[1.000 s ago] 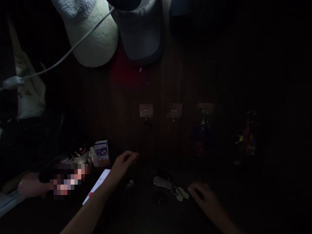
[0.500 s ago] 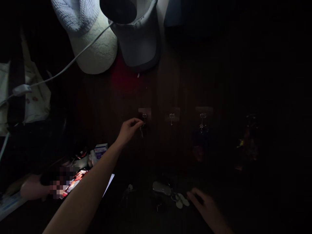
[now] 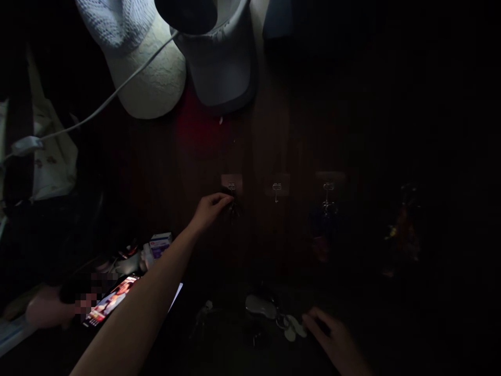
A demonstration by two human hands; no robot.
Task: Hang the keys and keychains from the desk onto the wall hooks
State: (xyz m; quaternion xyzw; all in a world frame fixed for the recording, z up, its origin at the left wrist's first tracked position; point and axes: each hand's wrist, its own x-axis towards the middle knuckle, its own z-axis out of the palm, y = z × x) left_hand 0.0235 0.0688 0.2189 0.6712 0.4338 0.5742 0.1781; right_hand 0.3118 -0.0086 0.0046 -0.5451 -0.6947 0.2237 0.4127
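The scene is very dark. My left hand (image 3: 211, 208) is raised to the leftmost wall hook (image 3: 231, 186), its fingertips pinched on a small dark keyring (image 3: 234, 209) that hangs right under the hook. My right hand (image 3: 331, 337) lies low on the dark surface, fingers stretched out flat, with the fingertips beside a bunch of pale keys (image 3: 290, 328). A grey fob (image 3: 260, 307) is joined to that bunch. Another small key (image 3: 205, 307) lies further left on the surface.
Two more hooks (image 3: 276, 189) (image 3: 327, 188) are stuck on the wall to the right; dark things hang from the right one. Two caps (image 3: 152, 78) (image 3: 223, 68) and a white cable (image 3: 97, 107) hang above. At the far left another person's hand (image 3: 43, 313) holds a lit phone (image 3: 109, 302).
My left hand rose from the surface up to the leftmost hook and stays pinched there. My right hand has hardly moved beside the keys.
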